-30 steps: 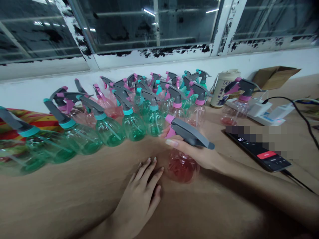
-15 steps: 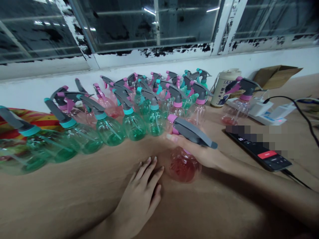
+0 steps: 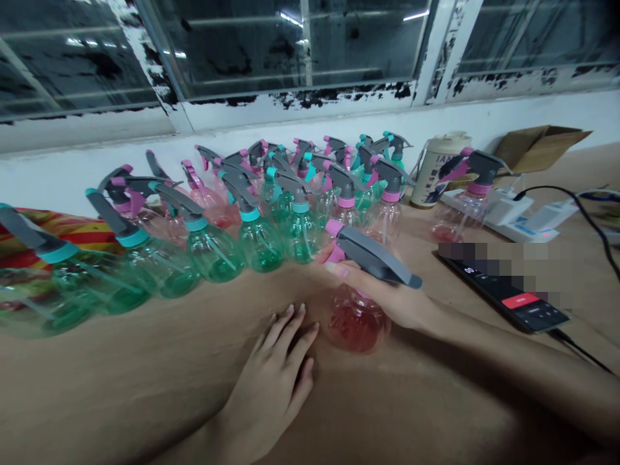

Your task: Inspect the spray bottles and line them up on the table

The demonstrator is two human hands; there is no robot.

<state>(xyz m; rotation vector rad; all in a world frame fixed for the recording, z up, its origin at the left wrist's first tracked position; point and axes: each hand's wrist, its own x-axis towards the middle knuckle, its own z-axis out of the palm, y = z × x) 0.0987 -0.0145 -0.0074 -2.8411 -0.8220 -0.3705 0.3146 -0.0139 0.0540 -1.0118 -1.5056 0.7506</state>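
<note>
The right hand [image 3: 387, 294] wraps the neck of a clear pink plastic spray bottle [image 3: 357, 318] with grey trigger head, upright on the brown table [image 3: 121, 381]; the left hand [image 3: 276, 381] lies flat, fingers spread, at the bottle's eight o'clock; green and pink spray bottles [image 3: 256, 239] crowd at eleven o'clock.

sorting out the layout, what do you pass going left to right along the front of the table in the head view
green spray bottles at the far left → left hand flat on the table → pink spray bottle, gripped by the right hand → phone
</note>
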